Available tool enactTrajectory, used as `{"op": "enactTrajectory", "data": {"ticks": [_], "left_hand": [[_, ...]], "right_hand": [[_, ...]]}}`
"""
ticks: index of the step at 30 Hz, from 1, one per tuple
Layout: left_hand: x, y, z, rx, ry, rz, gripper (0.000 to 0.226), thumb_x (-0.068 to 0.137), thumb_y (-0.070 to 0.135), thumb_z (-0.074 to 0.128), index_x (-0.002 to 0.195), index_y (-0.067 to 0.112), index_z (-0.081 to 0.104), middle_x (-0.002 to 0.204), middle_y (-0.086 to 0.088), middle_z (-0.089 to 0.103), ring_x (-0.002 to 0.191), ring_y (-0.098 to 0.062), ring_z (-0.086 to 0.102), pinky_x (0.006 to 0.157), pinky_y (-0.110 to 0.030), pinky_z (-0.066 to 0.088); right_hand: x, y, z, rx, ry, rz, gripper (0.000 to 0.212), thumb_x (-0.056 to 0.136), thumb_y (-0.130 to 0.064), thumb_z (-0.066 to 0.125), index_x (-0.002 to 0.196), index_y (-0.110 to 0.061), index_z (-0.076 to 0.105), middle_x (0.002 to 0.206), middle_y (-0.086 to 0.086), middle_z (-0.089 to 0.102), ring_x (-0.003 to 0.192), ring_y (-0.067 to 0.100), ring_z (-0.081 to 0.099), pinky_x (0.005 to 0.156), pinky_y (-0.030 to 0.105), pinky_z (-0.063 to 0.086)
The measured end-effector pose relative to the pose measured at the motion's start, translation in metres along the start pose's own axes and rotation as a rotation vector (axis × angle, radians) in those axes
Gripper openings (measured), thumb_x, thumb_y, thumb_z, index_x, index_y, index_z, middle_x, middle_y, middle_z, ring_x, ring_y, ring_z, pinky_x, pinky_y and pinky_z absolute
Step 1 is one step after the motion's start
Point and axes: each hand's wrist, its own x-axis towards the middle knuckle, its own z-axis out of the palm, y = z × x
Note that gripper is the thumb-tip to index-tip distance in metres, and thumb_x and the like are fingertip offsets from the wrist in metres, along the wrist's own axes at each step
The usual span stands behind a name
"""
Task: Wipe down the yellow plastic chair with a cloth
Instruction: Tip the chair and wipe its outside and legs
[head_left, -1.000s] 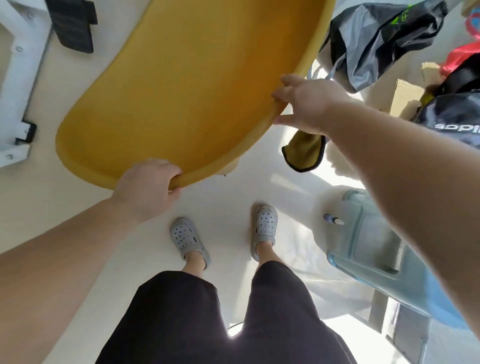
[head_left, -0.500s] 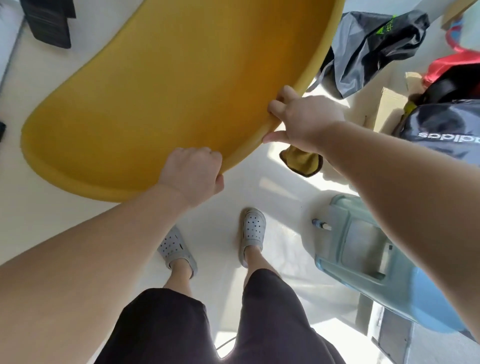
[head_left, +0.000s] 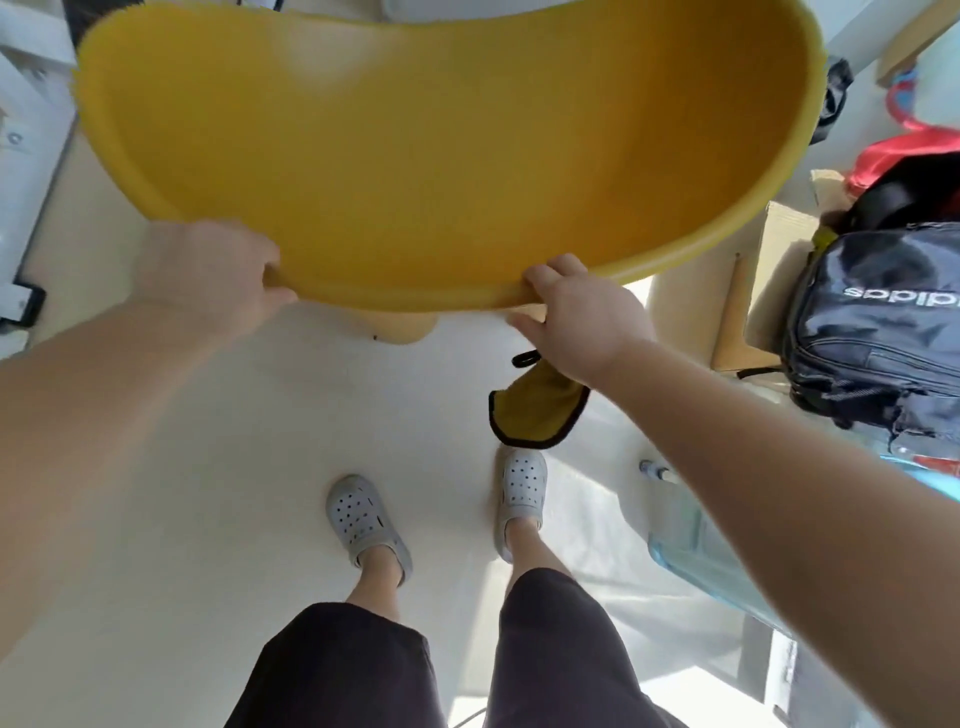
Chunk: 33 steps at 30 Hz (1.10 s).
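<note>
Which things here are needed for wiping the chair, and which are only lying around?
Needed:
yellow chair, gripped at its near rim by the left hand and the right hand
yellow cloth, hanging under the right hand

Lying around:
black backpack
cardboard box
blue container

Both arms reach forward. The left hand (head_left: 208, 270) at centre left and the right hand (head_left: 582, 317) at centre right are curled closed, fingers (head_left: 545, 278) hooked.
</note>
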Motion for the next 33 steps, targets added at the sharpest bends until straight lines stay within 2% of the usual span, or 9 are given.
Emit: {"op": "enactTrajectory", "data": {"ticks": [2, 4, 8, 12, 15, 18, 21, 26, 33], "left_hand": [[0.010, 0.006, -0.007, -0.059, 0.026, -0.096, 0.050, 0.080, 0.049, 0.079, 0.118, 0.017, 0.071, 0.107, -0.019, 0.067, 0.105, -0.041, 0.062, 0.084, -0.045, 0.046], [0.010, 0.034, -0.007, -0.177, 0.115, -0.020, 0.056, 0.078, 0.050, 0.081, 0.122, 0.016, 0.071, 0.113, -0.018, 0.068, 0.110, -0.041, 0.059, 0.091, -0.047, 0.049], [0.011, 0.091, 0.007, -0.430, 0.107, 0.084, 0.048, 0.083, 0.046, 0.078, 0.121, 0.017, 0.073, 0.121, -0.012, 0.069, 0.116, -0.037, 0.056, 0.097, -0.044, 0.046], [0.022, 0.092, 0.015, -0.273, 0.161, 0.169, 0.040, 0.084, 0.053, 0.074, 0.095, 0.014, 0.077, 0.093, -0.011, 0.071, 0.095, -0.036, 0.062, 0.073, -0.041, 0.048], [0.031, 0.086, 0.015, -0.169, 0.141, 0.338, 0.041, 0.087, 0.054, 0.067, 0.096, 0.015, 0.077, 0.090, -0.010, 0.071, 0.088, -0.035, 0.065, 0.070, -0.041, 0.048], [0.035, 0.078, 0.018, -0.101, 0.158, 0.421, 0.053, 0.091, 0.058, 0.047, 0.088, 0.013, 0.075, 0.081, -0.009, 0.069, 0.078, -0.034, 0.066, 0.067, -0.040, 0.046], [0.039, 0.055, 0.019, -0.068, 0.203, 0.382, 0.052, 0.089, 0.055, 0.046, 0.089, 0.013, 0.076, 0.081, -0.010, 0.069, 0.078, -0.034, 0.066, 0.070, -0.041, 0.041], [0.064, 0.017, 0.015, -0.065, 0.189, 0.265, 0.036, 0.087, 0.041, 0.074, 0.105, 0.010, 0.077, 0.099, -0.017, 0.074, 0.092, -0.039, 0.068, 0.080, -0.047, 0.045], [0.088, -0.013, 0.040, -0.181, 0.393, 0.233, 0.042, 0.092, 0.045, 0.068, 0.120, 0.013, 0.072, 0.115, -0.014, 0.071, 0.106, -0.039, 0.061, 0.086, -0.049, 0.039]], "right_hand": [[0.008, 0.031, -0.009, -0.026, 0.025, 0.118, 0.054, 0.099, -0.061, 0.049, 0.134, -0.021, 0.055, 0.132, 0.003, 0.051, 0.099, 0.035, 0.064, 0.069, 0.039, 0.049], [0.010, 0.060, -0.014, -0.051, 0.036, 0.188, 0.061, 0.095, -0.068, 0.050, 0.135, -0.023, 0.057, 0.137, 0.002, 0.051, 0.101, 0.035, 0.064, 0.071, 0.040, 0.053], [0.003, 0.081, -0.007, -0.055, 0.050, 0.159, 0.053, 0.095, -0.067, 0.051, 0.125, -0.025, 0.062, 0.130, 0.001, 0.056, 0.092, 0.035, 0.065, 0.071, 0.041, 0.056], [0.002, 0.081, 0.001, -0.103, 0.084, 0.154, 0.047, 0.099, -0.062, 0.048, 0.120, -0.022, 0.062, 0.123, 0.002, 0.057, 0.084, 0.037, 0.064, 0.060, 0.036, 0.044], [0.002, 0.077, 0.002, -0.142, 0.084, 0.155, 0.047, 0.100, -0.061, 0.045, 0.117, -0.020, 0.061, 0.119, 0.003, 0.058, 0.077, 0.036, 0.061, 0.057, 0.034, 0.040], [0.007, 0.073, 0.000, -0.136, 0.068, 0.145, 0.049, 0.100, -0.061, 0.045, 0.116, -0.018, 0.061, 0.115, 0.004, 0.057, 0.068, 0.032, 0.052, 0.055, 0.033, 0.037], [0.018, 0.054, -0.002, -0.097, 0.037, 0.104, 0.051, 0.100, -0.062, 0.044, 0.113, -0.016, 0.059, 0.108, 0.006, 0.052, 0.065, 0.031, 0.046, 0.055, 0.035, 0.034], [0.038, 0.017, 0.000, -0.021, 0.082, 0.126, 0.049, 0.101, -0.061, 0.043, 0.110, -0.015, 0.059, 0.105, 0.008, 0.050, 0.067, 0.032, 0.045, 0.058, 0.038, 0.036], [0.060, -0.007, 0.006, -0.010, 0.234, 0.232, 0.048, 0.098, -0.063, 0.049, 0.101, -0.018, 0.064, 0.096, 0.002, 0.051, 0.071, 0.032, 0.054, 0.056, 0.033, 0.034]]}}
